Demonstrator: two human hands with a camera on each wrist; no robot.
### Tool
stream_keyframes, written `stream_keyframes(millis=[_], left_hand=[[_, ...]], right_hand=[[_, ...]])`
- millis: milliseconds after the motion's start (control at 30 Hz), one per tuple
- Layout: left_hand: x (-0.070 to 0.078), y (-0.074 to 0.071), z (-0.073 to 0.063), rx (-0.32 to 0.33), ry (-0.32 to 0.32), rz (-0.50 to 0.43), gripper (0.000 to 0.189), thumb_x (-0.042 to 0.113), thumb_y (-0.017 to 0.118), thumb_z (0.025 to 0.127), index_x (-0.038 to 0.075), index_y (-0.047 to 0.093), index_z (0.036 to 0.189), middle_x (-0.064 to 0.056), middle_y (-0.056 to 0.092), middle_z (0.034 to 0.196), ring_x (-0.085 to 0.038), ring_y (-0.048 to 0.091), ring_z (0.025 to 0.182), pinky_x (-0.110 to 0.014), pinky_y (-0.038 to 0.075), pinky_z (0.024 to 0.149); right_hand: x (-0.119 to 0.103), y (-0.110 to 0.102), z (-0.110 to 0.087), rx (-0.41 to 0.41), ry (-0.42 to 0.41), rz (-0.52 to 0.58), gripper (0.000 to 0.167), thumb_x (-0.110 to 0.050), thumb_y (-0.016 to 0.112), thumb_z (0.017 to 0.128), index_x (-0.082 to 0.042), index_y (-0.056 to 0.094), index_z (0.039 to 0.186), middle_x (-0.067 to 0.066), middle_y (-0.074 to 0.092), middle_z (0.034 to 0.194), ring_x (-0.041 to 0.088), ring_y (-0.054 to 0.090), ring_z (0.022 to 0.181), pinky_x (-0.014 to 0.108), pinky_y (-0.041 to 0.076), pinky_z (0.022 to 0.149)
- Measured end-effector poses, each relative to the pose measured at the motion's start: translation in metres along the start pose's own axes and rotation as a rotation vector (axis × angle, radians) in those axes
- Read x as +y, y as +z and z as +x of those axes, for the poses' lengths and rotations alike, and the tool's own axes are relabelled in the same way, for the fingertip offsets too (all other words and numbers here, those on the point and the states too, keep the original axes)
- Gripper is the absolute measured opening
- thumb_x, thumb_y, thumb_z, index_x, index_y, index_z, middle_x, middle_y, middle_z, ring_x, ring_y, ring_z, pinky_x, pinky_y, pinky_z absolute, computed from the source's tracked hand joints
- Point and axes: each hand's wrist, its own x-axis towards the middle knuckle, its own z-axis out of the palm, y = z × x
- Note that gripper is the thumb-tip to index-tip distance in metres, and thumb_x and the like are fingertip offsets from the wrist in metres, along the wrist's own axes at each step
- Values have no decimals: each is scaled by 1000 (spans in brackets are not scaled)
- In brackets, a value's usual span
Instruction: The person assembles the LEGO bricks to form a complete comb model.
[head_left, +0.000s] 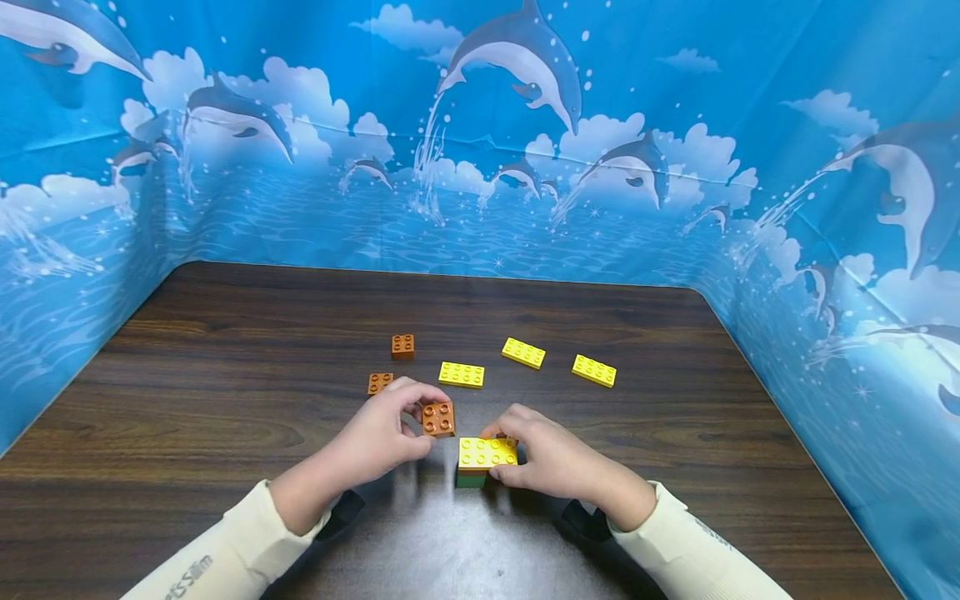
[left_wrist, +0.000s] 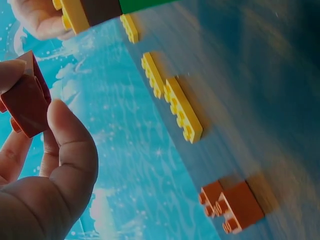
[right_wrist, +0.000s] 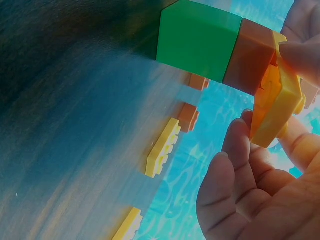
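My left hand (head_left: 386, 429) pinches an orange-brown toy building brick (head_left: 438, 419) between thumb and fingers, studs up, just left of a small stack. At the bottom of that stack is a green block (right_wrist: 197, 42). A brown brick (right_wrist: 249, 56) sits on it, topped by a yellow flat brick (head_left: 487, 452). In the right wrist view the yellow brick overhangs the brown one, its hollow underside partly visible. My right hand (head_left: 551, 454) grips the overhanging end of the yellow brick, thumb at the near side and fingers at the far side.
Beyond the hands on the dark wooden table (head_left: 225, 375) lie three yellow flat bricks, including a left one (head_left: 461, 375), a middle one (head_left: 523, 352) and a right one (head_left: 595, 371). Two brown bricks (head_left: 402, 347) are farther left. A dolphin-print curtain (head_left: 465, 225) borders the table.
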Motion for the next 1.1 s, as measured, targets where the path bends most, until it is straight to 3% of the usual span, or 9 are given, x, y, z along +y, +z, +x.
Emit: stream_keyframes(millis=[467,1100], left_hand=[[1,15,-1,-64,91,-59,44,-6,68,73,4,62,116,-10,52,108,-19,52,87,-25,51,61],[2,32,0,-72,102,-34,44,-7,66,71,4,64,113,-8,51,99,-16,53,80,-22,51,59]], right_hand=[[-2,-1,-1,-5,-4,7,30,-18,73,85,-15,65,114,-7,56,108,11,49,91,28,45,78],[-2,-2,-1,-13,1,24,33,-20,73,86,-13,64,116,-6,54,108,12,49,90,27,45,76]])
